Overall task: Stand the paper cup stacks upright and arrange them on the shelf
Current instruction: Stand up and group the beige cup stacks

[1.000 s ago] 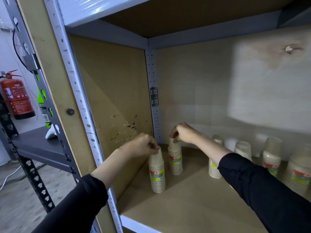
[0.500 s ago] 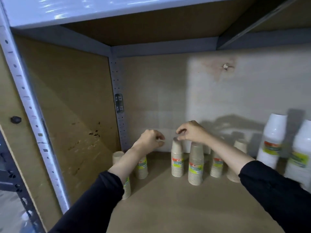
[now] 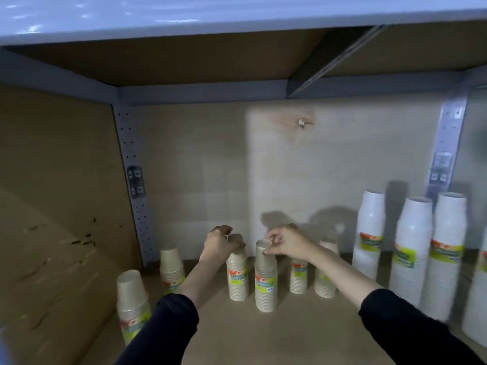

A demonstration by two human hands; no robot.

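Several short stacks of beige paper cups stand upright, mouths down, on the brown shelf board (image 3: 303,338). My left hand (image 3: 218,245) grips the top of one stack (image 3: 237,277) in the middle. My right hand (image 3: 288,245) pinches the top of the stack beside it (image 3: 265,283), which stands slightly nearer to me. Two more beige stacks (image 3: 299,277) (image 3: 325,280) stand behind my right forearm, partly hidden by it. At the left stand another two, one near the back corner (image 3: 171,267) and one close to the front (image 3: 131,299).
Tall white cup stacks (image 3: 369,233) (image 3: 411,248) (image 3: 445,248) stand upright at the right end of the shelf. A cardboard panel (image 3: 52,193) closes the left side, with a perforated metal post (image 3: 134,185) in the back corner. The upper shelf (image 3: 237,17) hangs low overhead.
My view has swung right, from the left corner to the shelf's middle. Both hands left the two leftmost stacks and now hold two stacks further right.
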